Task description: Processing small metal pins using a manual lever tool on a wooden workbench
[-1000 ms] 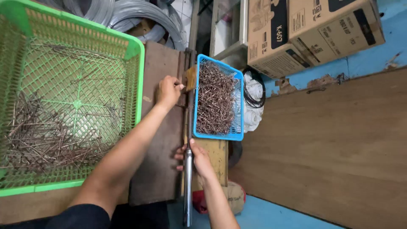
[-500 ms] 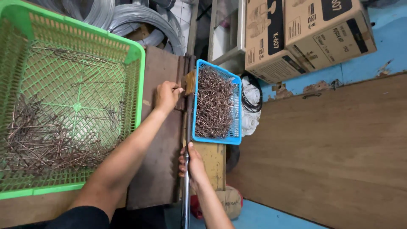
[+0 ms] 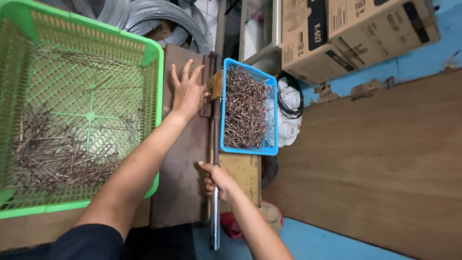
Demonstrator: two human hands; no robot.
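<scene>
Lever axis: the metal lever point(image 3: 215, 192) is being held lengthwise, running near to far.
Right hand point(image 3: 219, 179): its grip is being wrapped around the lever's near part.
Left hand point(image 3: 187, 91): its grip is being spread wide, flat on the table point(image 3: 180, 168).

A blue-painted floor point(image 3: 337, 243) with chipped patches runs beneath a broad brown wooden board point(image 3: 375, 159). Cardboard boxes point(image 3: 346, 33) stand at the top right, coils of grey wire point(image 3: 144, 14) at the top left, in even light

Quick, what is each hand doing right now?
Left hand: open, fingers spread, flat on the dark board beside the blue basket.
Right hand: closed around the metal lever bar.
</scene>
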